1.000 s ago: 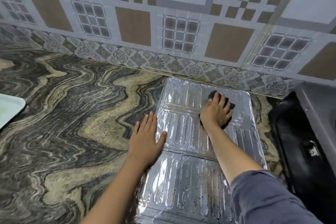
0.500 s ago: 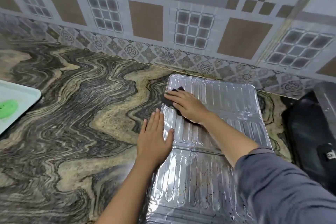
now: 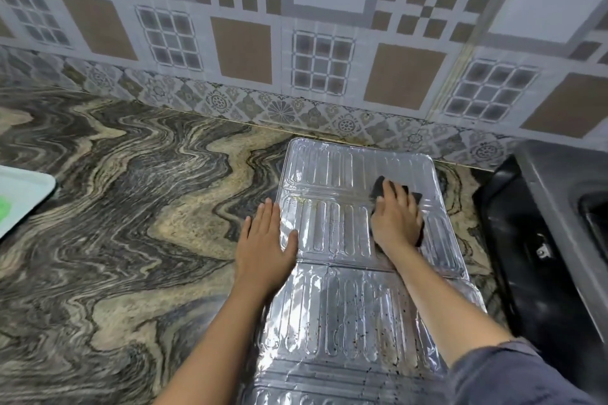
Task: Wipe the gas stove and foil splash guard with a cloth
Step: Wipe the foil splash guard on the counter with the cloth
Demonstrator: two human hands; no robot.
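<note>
The right hand [image 3: 396, 219] presses cloth [image 3: 378, 188] onto foil splash guard [image 3: 335, 171]

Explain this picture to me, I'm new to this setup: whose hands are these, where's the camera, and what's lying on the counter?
No machine here: a person works with bare hands, and the single camera sits on their head, looking forward and down. On the wavy-veined stone countertop a ribbed silver foil splash guard lies flat. The left hand rests flat across its left edge. The right hand presses a dark cloth onto the foil's far right part. Dark specks dot the near panel. At the right stands a black appliance, probably the gas stove; at the left, a pale tray corner.
</note>
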